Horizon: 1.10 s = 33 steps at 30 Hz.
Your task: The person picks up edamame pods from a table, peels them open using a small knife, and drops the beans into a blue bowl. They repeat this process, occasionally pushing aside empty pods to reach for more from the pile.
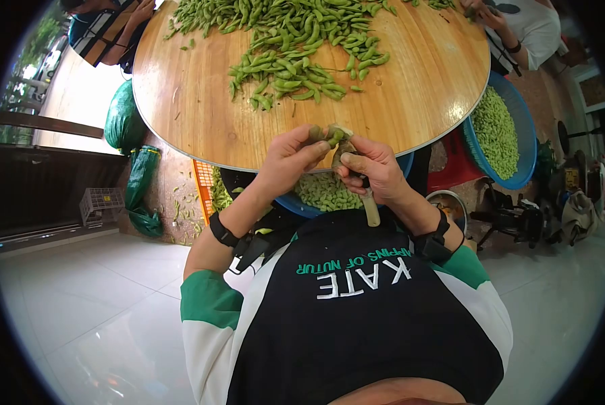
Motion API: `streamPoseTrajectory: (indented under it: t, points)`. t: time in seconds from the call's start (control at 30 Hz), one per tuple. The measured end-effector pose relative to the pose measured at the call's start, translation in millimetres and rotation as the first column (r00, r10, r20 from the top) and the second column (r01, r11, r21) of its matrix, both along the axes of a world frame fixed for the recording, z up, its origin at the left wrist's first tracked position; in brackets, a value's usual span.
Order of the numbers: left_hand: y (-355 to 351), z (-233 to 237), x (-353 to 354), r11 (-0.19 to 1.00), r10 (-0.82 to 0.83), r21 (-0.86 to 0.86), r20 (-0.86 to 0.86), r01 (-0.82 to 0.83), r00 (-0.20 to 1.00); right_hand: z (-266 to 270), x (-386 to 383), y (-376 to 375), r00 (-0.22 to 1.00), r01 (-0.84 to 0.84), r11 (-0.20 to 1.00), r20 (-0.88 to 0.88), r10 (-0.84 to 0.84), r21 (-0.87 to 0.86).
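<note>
At the table's near edge, my left hand (292,158) is closed, its thumb and fingers pinching a green edamame pod (335,138). My right hand (373,169) meets it there, fingertips close against the pod. Wrapped in the right hand is a small knife-like tool with a pale handle (371,210) pointing down toward my chest; its working end is mostly hidden by the fingers. Beyond both hands, a large heap of edamame pods (296,40) spreads over the round wooden table (424,81). Below the hands, a blue basin of shelled beans (326,192) sits partly under the tabletop.
A larger blue basin (527,135) of shelled beans stands right, near a red stool (454,165). An orange crate (203,185) and green sacks (122,118) are left. Across the table, one person (107,30) sits left and another (529,30) right.
</note>
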State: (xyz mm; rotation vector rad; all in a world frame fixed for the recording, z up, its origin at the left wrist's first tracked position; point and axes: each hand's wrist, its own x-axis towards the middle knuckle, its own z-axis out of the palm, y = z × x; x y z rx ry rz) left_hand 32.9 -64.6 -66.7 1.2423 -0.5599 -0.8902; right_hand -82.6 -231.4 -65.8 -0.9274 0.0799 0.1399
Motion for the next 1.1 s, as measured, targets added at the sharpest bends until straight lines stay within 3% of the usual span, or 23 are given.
streamPoseTrajectory:
  t: [0.03, 0.1, 0.13, 0.2, 0.27, 0.33, 0.4, 0.43, 0.47, 0.5, 0.53, 0.57, 0.63, 0.77, 0.83, 0.87, 0.93, 0.97, 1.03, 1.1]
  points:
    - [0, 1, 2, 1.0, 0.0, -0.001, 0.001, 0.0, 1.0, 3, 0, -2, 0.999, -0.038, 0.998, -0.019, 0.039, 0.057]
    - [0, 2, 5, 0.991, -0.103, -0.117, -0.392, 0.061, 0.914, 3, 1, -7, 0.996, -0.077, 0.991, -0.032, 0.081, 0.113]
    - [1, 0, 6, 0.991, -0.102, -0.119, -0.391, 0.059, 0.915, 0, 0, -9, 0.989, -0.137, 0.968, -0.022, 0.145, 0.208]
    - [4, -7, 8, 0.953, -0.294, -0.233, -0.547, 0.195, 0.784, -6, 0, -11, 0.978, -0.195, 0.933, -0.008, 0.208, 0.301]
    - [3, -12, 10, 0.939, -0.332, -0.273, -0.57, 0.208, 0.752, -12, 1, -11, 0.964, -0.253, 0.859, 0.045, 0.26, 0.446]
    - [2, -8, 7, 0.925, -0.368, -0.311, -0.593, 0.218, 0.716, -20, 1, -11, 0.961, -0.266, 0.841, 0.058, 0.271, 0.471]
    - [0, -1, 6, 0.985, -0.17, -0.103, -0.543, 0.136, 0.822, -20, 3, -12, 0.956, -0.281, 0.824, 0.074, 0.282, 0.492]
    - [-1, -2, 6, 0.985, -0.17, -0.103, -0.544, 0.136, 0.821, -18, 3, -12, 0.972, -0.201, 0.82, 0.005, 0.234, 0.536]
    - [-2, -3, 6, 0.998, -0.069, 0.016, 0.02, 0.069, 0.997, -17, 3, -11, 0.98, -0.117, 0.811, -0.067, 0.188, 0.573]
    - [-5, 2, 5, 0.996, 0.0, 0.074, 0.587, -0.054, 0.809, -16, 3, -10, 0.98, -0.117, 0.811, -0.066, 0.188, 0.574]
    - [-5, 13, 0, 0.98, -0.027, 0.13, 0.835, -0.149, 0.55, -15, 3, -9, 0.977, -0.097, 0.807, -0.1, 0.19, 0.582]
    - [-4, 15, -4, 0.98, -0.025, 0.13, 0.833, -0.152, 0.552, -14, 3, -9, 0.972, -0.077, 0.803, -0.137, 0.193, 0.59]
    - [-3, 17, -10, 0.97, 0.034, 0.001, 0.99, -0.241, 0.14, -12, 3, -6, 0.969, -0.083, 0.786, -0.135, 0.208, 0.613]
    - [-2, 20, -12, 0.963, -0.017, 0.087, 0.965, -0.256, 0.262, -20, 2, -3, 0.973, -0.107, 0.763, -0.091, 0.213, 0.637]
    - [-5, 18, -10, 0.959, 0.03, 0.115, 0.867, -0.257, 0.498, -15, 1, 0, 0.977, -0.095, 0.778, -0.091, 0.193, 0.621]
    - [-5, 17, -11, 0.96, 0.03, 0.113, 0.867, -0.256, 0.497, -13, 1, 0, 0.981, -0.082, 0.792, -0.091, 0.171, 0.604]
    - [-6, 13, -14, 0.968, 0.117, 0.155, 0.409, -0.195, 0.905, -13, -1, -2, 0.987, -0.08, 0.837, -0.075, 0.143, 0.542]
    - [-6, 13, -14, 0.968, 0.118, 0.155, 0.408, -0.196, 0.905, -14, -2, -2, 0.991, -0.078, 0.875, -0.057, 0.119, 0.477]
    - [-5, 14, -12, 0.97, 0.138, 0.207, -0.034, -0.128, 0.99, -13, -4, -4, 0.992, -0.068, 0.882, -0.061, 0.109, 0.467]
    - [-5, 15, -13, 0.968, 0.117, 0.231, -0.086, -0.095, 0.989, -12, -6, -5, 0.993, -0.059, 0.888, -0.064, 0.099, 0.457]
